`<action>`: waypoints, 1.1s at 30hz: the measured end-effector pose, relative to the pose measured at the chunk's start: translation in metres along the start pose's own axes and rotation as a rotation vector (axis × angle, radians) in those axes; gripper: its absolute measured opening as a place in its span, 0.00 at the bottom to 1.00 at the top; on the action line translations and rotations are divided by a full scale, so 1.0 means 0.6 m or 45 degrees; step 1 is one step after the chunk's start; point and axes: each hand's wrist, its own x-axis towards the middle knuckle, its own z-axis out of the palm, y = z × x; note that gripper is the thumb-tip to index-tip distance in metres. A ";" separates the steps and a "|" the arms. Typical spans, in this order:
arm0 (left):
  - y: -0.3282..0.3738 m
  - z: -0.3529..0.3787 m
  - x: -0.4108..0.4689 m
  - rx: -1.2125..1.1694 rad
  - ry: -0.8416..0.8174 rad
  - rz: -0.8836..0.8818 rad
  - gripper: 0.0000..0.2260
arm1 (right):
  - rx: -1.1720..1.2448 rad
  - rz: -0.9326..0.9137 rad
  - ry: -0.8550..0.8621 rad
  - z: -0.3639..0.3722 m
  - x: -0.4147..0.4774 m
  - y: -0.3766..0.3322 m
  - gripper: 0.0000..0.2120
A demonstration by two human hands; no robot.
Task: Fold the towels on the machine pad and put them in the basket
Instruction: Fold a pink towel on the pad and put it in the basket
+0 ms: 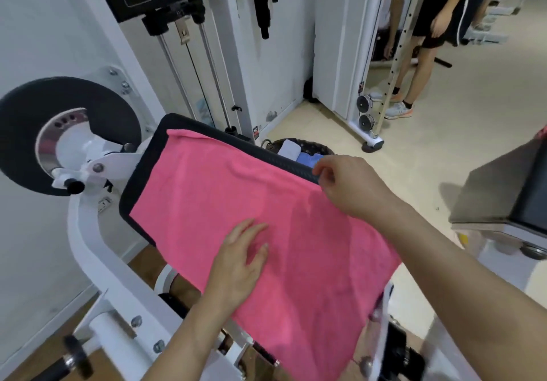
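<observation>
A: Pink terry towel (236,191) spread on black padded machine pad (142,173); left hand (239,262) pressing flat, fingers straight, 6 o'clock.
B: Right hand (349,185) curled at 2 o'clock edge; grip unclear; risk of slipping floorward from overhanging near end.

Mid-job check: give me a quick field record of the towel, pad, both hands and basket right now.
towel: pink towel spread open over the machine pad, unfolded
left hand: left hand flat on the towel, fingers straight
right hand: right hand pinches the towel's far right corner
basket: basket on the floor behind the pad, holding a white towel and a blue towel
fold: not yet begun
</observation>
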 end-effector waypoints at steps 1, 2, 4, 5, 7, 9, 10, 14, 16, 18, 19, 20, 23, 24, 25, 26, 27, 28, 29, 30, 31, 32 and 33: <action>-0.022 -0.021 0.004 -0.018 0.033 -0.022 0.22 | 0.008 -0.009 -0.006 0.010 0.014 -0.022 0.14; -0.047 -0.043 0.008 -0.026 0.056 -0.047 0.19 | -0.005 -0.017 -0.011 0.023 0.029 -0.044 0.14; -0.100 -0.085 0.020 -0.030 0.114 -0.103 0.14 | -0.041 -0.042 -0.005 0.053 0.061 -0.084 0.13; -0.127 -0.105 0.027 -0.020 0.147 -0.134 0.13 | -0.051 -0.050 -0.003 0.069 0.080 -0.103 0.13; -0.183 -0.141 0.044 0.023 0.177 -0.216 0.13 | -0.066 -0.058 -0.018 0.096 0.118 -0.139 0.13; -0.237 -0.172 0.065 0.054 0.194 -0.288 0.13 | -0.099 -0.070 -0.039 0.120 0.159 -0.171 0.13; -0.262 -0.186 0.076 0.054 0.203 -0.316 0.14 | -0.127 -0.077 -0.042 0.131 0.178 -0.186 0.13; -0.336 -0.229 0.120 0.041 0.284 -0.474 0.15 | -0.228 -0.101 0.002 0.180 0.255 -0.240 0.11; -0.368 -0.237 0.138 0.027 0.307 -0.556 0.16 | -0.247 -0.102 0.006 0.208 0.289 -0.262 0.14; -0.398 -0.238 0.154 -0.009 0.313 -0.631 0.18 | -0.291 -0.102 0.007 0.238 0.323 -0.280 0.18; -0.405 -0.235 0.159 -0.012 0.325 -0.650 0.17 | -0.323 -0.108 0.021 0.249 0.334 -0.282 0.19; -0.411 -0.232 0.164 -0.019 0.347 -0.668 0.16 | -0.355 -0.127 0.045 0.260 0.344 -0.284 0.18; -0.432 -0.233 0.180 -0.098 0.405 -0.732 0.06 | -0.432 -0.240 0.114 0.289 0.372 -0.290 0.10; -0.437 -0.234 0.182 -0.116 0.394 -0.732 0.04 | -0.451 -0.289 0.146 0.295 0.379 -0.290 0.07; -0.442 -0.236 0.181 -0.124 0.381 -0.724 0.04 | -0.464 -0.323 0.177 0.298 0.385 -0.287 0.05; -0.444 -0.239 0.179 -0.125 0.375 -0.720 0.06 | -0.463 -0.331 0.199 0.299 0.392 -0.284 0.05; -0.446 -0.245 0.176 -0.130 0.380 -0.710 0.07 | -0.418 -0.296 0.205 0.298 0.399 -0.281 0.06; -0.445 -0.252 0.173 -0.152 0.387 -0.707 0.07 | -0.335 -0.229 0.200 0.295 0.407 -0.279 0.06; -0.448 -0.259 0.173 -0.194 0.398 -0.702 0.06 | -0.248 -0.146 0.185 0.292 0.417 -0.280 0.07; -0.453 -0.264 0.173 -0.250 0.400 -0.705 0.06 | -0.186 -0.072 0.155 0.290 0.429 -0.282 0.07; -0.459 -0.268 0.176 -0.310 0.395 -0.710 0.06 | -0.158 -0.028 0.123 0.290 0.442 -0.285 0.07; -0.466 -0.272 0.180 -0.377 0.396 -0.724 0.05 | -0.143 -0.007 0.095 0.290 0.455 -0.289 0.07; -0.474 -0.275 0.185 -0.457 0.418 -0.745 0.05 | -0.128 0.002 0.071 0.291 0.467 -0.294 0.07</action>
